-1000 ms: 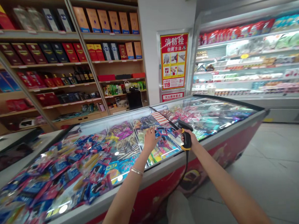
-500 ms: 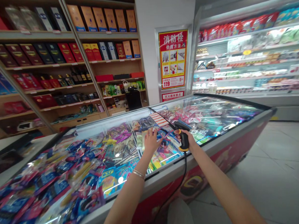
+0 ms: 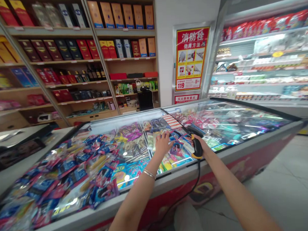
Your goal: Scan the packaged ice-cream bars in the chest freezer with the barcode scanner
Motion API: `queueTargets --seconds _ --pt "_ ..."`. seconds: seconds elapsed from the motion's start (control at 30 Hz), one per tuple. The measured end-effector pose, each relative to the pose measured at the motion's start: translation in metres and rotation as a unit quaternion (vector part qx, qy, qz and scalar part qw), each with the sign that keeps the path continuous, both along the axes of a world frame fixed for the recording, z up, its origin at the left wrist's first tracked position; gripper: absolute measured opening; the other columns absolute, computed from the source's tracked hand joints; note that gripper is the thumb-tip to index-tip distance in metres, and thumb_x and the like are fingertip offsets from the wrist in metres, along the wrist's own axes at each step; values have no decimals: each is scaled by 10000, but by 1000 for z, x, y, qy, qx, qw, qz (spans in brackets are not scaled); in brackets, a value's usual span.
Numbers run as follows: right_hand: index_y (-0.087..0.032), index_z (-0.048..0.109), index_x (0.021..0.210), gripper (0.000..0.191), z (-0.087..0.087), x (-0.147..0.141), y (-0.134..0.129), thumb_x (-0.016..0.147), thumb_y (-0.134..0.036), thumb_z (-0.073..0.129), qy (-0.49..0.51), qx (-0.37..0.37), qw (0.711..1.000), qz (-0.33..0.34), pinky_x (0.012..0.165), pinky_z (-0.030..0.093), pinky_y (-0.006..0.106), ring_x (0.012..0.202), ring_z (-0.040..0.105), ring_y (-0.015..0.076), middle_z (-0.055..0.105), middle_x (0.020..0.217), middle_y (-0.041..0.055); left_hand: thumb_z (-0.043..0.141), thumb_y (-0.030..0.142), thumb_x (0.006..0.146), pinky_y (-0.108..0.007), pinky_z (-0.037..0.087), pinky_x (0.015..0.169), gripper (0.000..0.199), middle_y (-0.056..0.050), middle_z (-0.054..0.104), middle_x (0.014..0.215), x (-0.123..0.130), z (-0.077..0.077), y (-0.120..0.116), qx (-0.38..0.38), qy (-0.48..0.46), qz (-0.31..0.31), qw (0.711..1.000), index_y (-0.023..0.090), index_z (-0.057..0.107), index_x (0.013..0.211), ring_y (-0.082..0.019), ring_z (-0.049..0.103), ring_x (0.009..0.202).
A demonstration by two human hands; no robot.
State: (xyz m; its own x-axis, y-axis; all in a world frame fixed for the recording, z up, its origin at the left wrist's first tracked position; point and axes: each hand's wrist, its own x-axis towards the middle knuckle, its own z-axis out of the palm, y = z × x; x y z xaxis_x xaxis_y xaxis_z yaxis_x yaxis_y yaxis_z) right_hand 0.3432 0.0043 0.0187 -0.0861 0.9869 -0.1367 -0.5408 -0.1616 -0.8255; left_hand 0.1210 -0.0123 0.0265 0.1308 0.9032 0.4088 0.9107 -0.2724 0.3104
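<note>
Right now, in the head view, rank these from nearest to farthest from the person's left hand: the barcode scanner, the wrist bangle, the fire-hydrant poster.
From the left hand:
1. Silver bangle, on that wrist.
2. Barcode scanner, in the right hand.
3. Fire-hydrant poster, on the back wall.

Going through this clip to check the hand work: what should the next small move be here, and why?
Probably tip the scanner in the right hand down toward the packets beside the left hand. The left hand is spread over that spot and the scanner's head sits close to it, so a small tilt looks like enough.
</note>
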Motion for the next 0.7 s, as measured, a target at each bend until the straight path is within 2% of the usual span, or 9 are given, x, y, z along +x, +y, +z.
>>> queueTargets --seconds 0.1,0.2,0.33,0.4,0.47,0.53,0.7 --pt "-150 590 755 64 8 -7 -8 791 -191 624 1 -28 999 -24 403 508 145 422 557 74 705 761 88 440 503 861 -538 215 1076 585 -117 382 1441 -20 18 -8 14 -37 15 999 235 388 1379 -355 322 1305" --pt "-158 594 782 37 19 -20 -17 781 -147 629 5 -31 999 -39 430 528 143 446 584 78 689 714 59 482 459 855 -505 213 1080 493 -128 429 1401 -60 38 -19 70 -68 28 995 225 493 1288 -340 361 1283" --pt "-157 596 786 48 38 -56 -26 764 -139 635 -9 -24 1000 16 404 530 184 459 603 107 676 695 53 554 386 826 -489 251 1056 318 -157 527 1290 -130 56 -39 173 -90 69 978 191 622 1068 -330 448 1202" --pt "-152 595 779 30 47 -82 -29 767 -132 614 -11 -22 998 53 396 524 192 456 600 112 669 671 49 567 369 818 -465 291 1037 265 -161 558 1250 -164 62 -51 197 -81 106 971 178 643 985 -310 493 1155" --pt "-150 591 760 31 54 -113 -32 766 -121 599 -8 -23 997 76 409 523 183 445 591 103 656 632 33 548 362 827 -443 322 1024 264 -155 559 1254 -195 68 -66 172 -44 156 972 169 645 978 -290 514 1137" --pt "-150 586 741 40 59 -145 -35 765 -118 593 -10 -24 995 94 415 517 168 428 576 90 650 610 21 499 357 850 -420 343 1017 292 -140 537 1291 -222 73 -81 115 10 212 970 168 637 1024 -272 517 1146" --pt "-155 597 734 25 60 -223 -44 751 -144 612 -31 3 983 183 362 475 162 406 554 92 649 590 18 421 373 873 -366 419 938 354 -97 542 1285 -279 79 -120 23 88 324 942 200 610 1117 -247 549 1103"
